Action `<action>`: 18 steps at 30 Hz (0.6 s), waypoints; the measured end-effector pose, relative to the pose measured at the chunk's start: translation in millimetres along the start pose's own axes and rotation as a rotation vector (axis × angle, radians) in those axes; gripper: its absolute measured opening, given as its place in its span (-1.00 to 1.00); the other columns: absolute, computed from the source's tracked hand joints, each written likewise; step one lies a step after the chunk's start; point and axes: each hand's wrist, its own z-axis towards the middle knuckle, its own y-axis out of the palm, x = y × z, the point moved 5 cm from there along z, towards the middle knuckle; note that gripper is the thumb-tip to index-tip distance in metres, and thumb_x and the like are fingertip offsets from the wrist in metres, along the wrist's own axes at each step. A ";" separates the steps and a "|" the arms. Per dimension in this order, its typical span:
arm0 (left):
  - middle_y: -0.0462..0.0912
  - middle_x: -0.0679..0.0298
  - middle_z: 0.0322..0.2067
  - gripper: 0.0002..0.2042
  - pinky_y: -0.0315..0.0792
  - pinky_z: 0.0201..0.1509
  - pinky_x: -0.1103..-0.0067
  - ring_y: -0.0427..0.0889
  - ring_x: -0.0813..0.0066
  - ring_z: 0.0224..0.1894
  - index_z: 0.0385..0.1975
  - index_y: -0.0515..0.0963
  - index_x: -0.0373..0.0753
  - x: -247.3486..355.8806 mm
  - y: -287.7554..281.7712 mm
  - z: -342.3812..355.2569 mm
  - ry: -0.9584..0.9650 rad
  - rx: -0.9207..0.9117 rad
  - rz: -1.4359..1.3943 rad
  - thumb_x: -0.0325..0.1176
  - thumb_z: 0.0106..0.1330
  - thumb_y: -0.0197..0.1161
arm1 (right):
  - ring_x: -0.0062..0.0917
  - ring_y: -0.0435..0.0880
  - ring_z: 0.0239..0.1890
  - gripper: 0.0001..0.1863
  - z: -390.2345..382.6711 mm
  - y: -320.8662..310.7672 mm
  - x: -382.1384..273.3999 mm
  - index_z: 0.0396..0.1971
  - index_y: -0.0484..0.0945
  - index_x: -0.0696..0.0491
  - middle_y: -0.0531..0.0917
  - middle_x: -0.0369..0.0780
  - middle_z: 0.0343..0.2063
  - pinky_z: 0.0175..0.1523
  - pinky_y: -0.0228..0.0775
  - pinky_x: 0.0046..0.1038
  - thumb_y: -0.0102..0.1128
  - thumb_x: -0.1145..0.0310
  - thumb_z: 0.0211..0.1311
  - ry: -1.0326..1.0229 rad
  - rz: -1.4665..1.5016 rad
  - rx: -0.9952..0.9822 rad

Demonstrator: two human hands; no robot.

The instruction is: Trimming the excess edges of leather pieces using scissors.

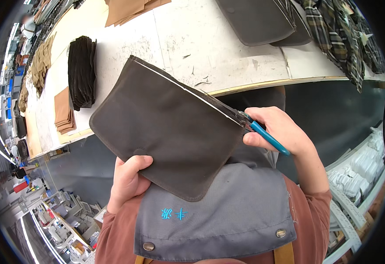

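Note:
A dark brown leather-like panel (166, 127) with rounded lower corners is held up in front of me, tilted. A white line runs along its upper right edge, beside a thin dark strip. My left hand (133, 176) grips the lower left edge, thumb on top near a small round mark, fingers hidden underneath. At the panel's right corner, my right hand (280, 130) is closed round teal-handled scissors (269, 138). The dark jaws of the scissors are at the end of the edge strip; how far they are apart is hard to make out.
The worktable (126, 39) carries a bundle of dark pieces (81, 72), brown pieces (64, 110), more dark panels (258, 20) and plaid cloth (333, 39). A grey apron (214, 220) covers my front. To the right, a rack (351, 211) holds white bundles.

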 end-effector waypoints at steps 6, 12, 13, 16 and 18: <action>0.49 -0.06 -0.07 -0.54 0.50 0.02 0.32 0.57 0.12 -0.06 0.01 0.31 -0.52 -2.8 -0.1 1.3 0.001 0.044 0.032 -0.62 0.02 0.01 | -0.58 0.16 -0.66 -0.17 3.2 1.2 2.2 -0.68 0.23 0.14 0.17 -0.29 -0.75 -0.55 0.08 -0.49 0.12 -0.48 -0.13 0.004 -0.036 -0.022; 0.51 -0.09 -0.10 -0.51 0.54 -0.02 0.32 0.60 0.08 -0.11 0.02 0.29 -0.55 -2.5 1.1 4.4 0.008 0.084 0.058 -0.59 -0.02 -0.01 | -0.64 0.13 -0.67 -0.18 4.0 1.0 5.4 -0.72 0.21 0.12 0.15 -0.33 -0.77 -0.58 0.02 -0.52 0.15 -0.47 -0.13 0.013 0.033 0.004; 0.51 -0.09 -0.11 -0.51 0.54 -0.02 0.32 0.60 0.08 -0.11 0.02 0.30 -0.55 -2.1 1.3 4.8 0.010 0.092 0.060 -0.59 -0.02 0.00 | -0.66 0.13 -0.66 -0.18 4.4 1.0 4.8 -0.73 0.21 0.12 0.15 -0.34 -0.77 -0.58 0.01 -0.53 0.16 -0.46 -0.13 0.015 0.051 0.009; 0.51 -0.09 -0.10 -0.52 0.54 -0.02 0.32 0.60 0.08 -0.11 0.01 0.30 -0.55 -3.8 -1.1 5.5 0.014 0.087 0.057 -0.59 -0.02 -0.01 | -0.68 0.13 -0.66 -0.19 4.8 2.2 5.2 -0.74 0.21 0.11 0.15 -0.36 -0.78 -0.59 0.00 -0.54 0.18 -0.45 -0.14 0.016 0.086 0.011; 0.51 -0.09 -0.10 -0.52 0.54 -0.02 0.32 0.60 0.09 -0.11 0.01 0.30 -0.55 -4.1 -1.7 6.0 0.014 0.086 0.051 -0.60 -0.02 -0.01 | -0.69 0.13 -0.66 -0.20 5.3 2.3 4.2 -0.74 0.22 0.11 0.15 -0.37 -0.78 -0.59 0.00 -0.55 0.20 -0.44 -0.14 0.016 0.105 0.009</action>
